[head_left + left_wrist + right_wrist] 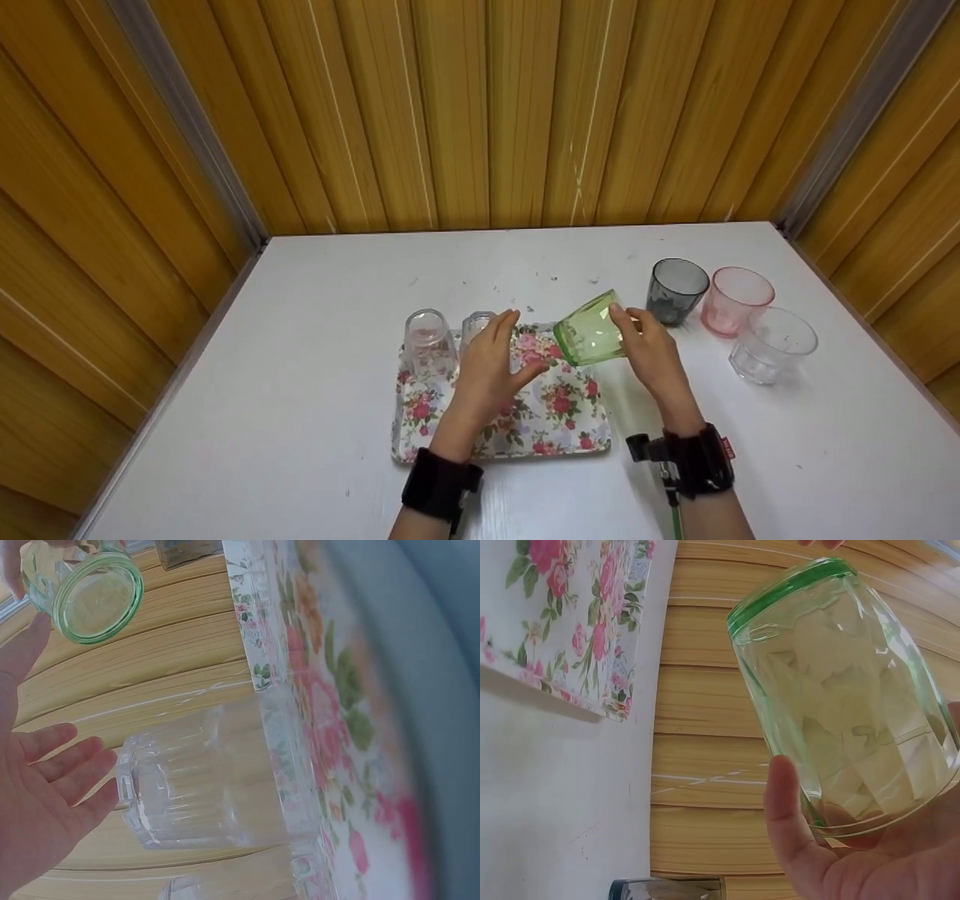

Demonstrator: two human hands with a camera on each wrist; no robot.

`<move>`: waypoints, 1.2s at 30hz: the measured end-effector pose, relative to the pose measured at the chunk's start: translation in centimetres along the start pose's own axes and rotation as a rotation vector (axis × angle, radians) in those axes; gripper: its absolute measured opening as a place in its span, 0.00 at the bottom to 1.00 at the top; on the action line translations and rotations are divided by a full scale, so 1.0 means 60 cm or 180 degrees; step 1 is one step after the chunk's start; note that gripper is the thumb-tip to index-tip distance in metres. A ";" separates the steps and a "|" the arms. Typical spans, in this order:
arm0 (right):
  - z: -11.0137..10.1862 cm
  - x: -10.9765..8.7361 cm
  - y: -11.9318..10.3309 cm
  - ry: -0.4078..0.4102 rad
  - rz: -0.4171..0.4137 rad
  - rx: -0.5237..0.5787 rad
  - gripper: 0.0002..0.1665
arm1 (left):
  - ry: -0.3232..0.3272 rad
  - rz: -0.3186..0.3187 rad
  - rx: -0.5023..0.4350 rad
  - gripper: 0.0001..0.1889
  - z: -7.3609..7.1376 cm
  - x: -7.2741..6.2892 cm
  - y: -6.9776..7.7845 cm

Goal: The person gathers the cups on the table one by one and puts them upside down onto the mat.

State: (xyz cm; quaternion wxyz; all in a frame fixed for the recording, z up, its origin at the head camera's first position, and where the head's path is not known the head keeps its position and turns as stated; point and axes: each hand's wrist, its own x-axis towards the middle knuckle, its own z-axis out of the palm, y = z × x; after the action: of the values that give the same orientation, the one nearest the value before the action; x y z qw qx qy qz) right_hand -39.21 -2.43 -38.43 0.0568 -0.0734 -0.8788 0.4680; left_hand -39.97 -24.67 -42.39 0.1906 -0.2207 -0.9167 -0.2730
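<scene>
My right hand (654, 356) holds a green glass (589, 335) by its rim end, over the right part of the flowered tray (517, 448). The glass is tilted, its thick green base turned toward my left hand (484, 375). That hand is above the tray with straight fingers and the thumb spread, holding nothing. In the left wrist view its fingertips are right at the base of an upside-down clear glass (214, 772). Another clear glass (429, 337) stands inverted on the tray's left side, partly seen in the left wrist view.
Right of the tray, a grey glass (677, 289), a pink glass (739, 300) and a clear glass (772, 345) stand upright, close together on the white table (300, 390). Wood-patterned panels (480, 112) enclose the back and sides.
</scene>
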 end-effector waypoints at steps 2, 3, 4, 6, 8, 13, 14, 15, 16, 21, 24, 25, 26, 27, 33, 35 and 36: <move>0.004 0.000 -0.002 -0.0037 0.0003 0.0014 0.43 | 0.0009 0.0012 -0.0029 0.43 0.000 -0.003 -0.002; 0.007 0.000 -0.003 -0.0053 0.0001 0.0025 0.43 | 0.0011 0.0014 -0.0039 0.43 -0.001 -0.004 -0.002; 0.009 0.000 -0.004 -0.0073 0.0000 0.0046 0.43 | 0.0011 0.0015 -0.0051 0.43 -0.001 -0.006 -0.003; 0.013 -0.001 -0.007 -0.0124 -0.0001 0.0073 0.42 | -0.0002 0.0013 -0.0054 0.44 -0.003 -0.008 -0.005; 0.017 -0.001 -0.009 -0.0161 -0.0014 0.0084 0.42 | -0.0002 0.0041 -0.0057 0.44 -0.004 -0.010 -0.006; 0.025 -0.005 -0.012 -0.0215 -0.0049 0.0076 0.40 | 0.0087 0.0208 -0.0044 0.43 -0.003 -0.014 -0.007; 0.027 -0.005 -0.011 -0.0230 -0.0057 0.0077 0.40 | 0.0095 0.0226 -0.0039 0.44 -0.002 -0.014 -0.007; 0.028 -0.006 -0.011 -0.0249 -0.0061 0.0090 0.39 | 0.0100 0.0244 -0.0042 0.44 -0.002 -0.014 -0.007; 0.029 -0.007 -0.011 -0.0265 -0.0069 0.0092 0.39 | 0.0092 0.0253 -0.0037 0.44 -0.002 -0.014 -0.006; 0.032 -0.009 -0.010 -0.0308 -0.0079 0.0129 0.38 | -0.0043 0.0259 -0.0049 0.45 0.001 -0.011 0.001; 0.033 -0.010 -0.010 -0.0322 -0.0087 0.0170 0.38 | -0.0113 0.0245 -0.0066 0.46 0.003 -0.009 0.004; 0.033 -0.011 -0.009 -0.0332 -0.0084 0.0192 0.37 | -0.0135 0.0242 -0.0073 0.46 0.004 -0.008 0.005; 0.033 -0.011 -0.010 -0.0341 -0.0087 0.0214 0.37 | -0.0156 0.0239 -0.0077 0.46 0.004 -0.008 0.006; 0.034 -0.011 -0.010 -0.0350 -0.0085 0.0231 0.37 | -0.0173 0.0236 -0.0080 0.47 0.005 -0.007 0.007; 0.036 -0.011 -0.011 -0.0383 -0.0131 0.0315 0.37 | -0.0246 0.0272 -0.0070 0.47 0.006 -0.005 0.011; 0.035 -0.013 -0.012 -0.0393 -0.0135 0.0346 0.37 | -0.0251 0.0309 -0.0071 0.47 0.009 -0.004 0.012; 0.034 -0.013 -0.011 -0.0396 -0.0129 0.0362 0.37 | -0.0257 0.0321 -0.0077 0.47 0.010 -0.004 0.013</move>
State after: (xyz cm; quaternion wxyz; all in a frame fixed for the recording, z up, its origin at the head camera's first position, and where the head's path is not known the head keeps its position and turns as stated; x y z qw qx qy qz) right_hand -38.82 -4.61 -39.02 0.0156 -0.0231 -0.8539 0.5196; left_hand -39.52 -23.79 -42.67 0.1643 -0.2797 -0.9081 -0.2650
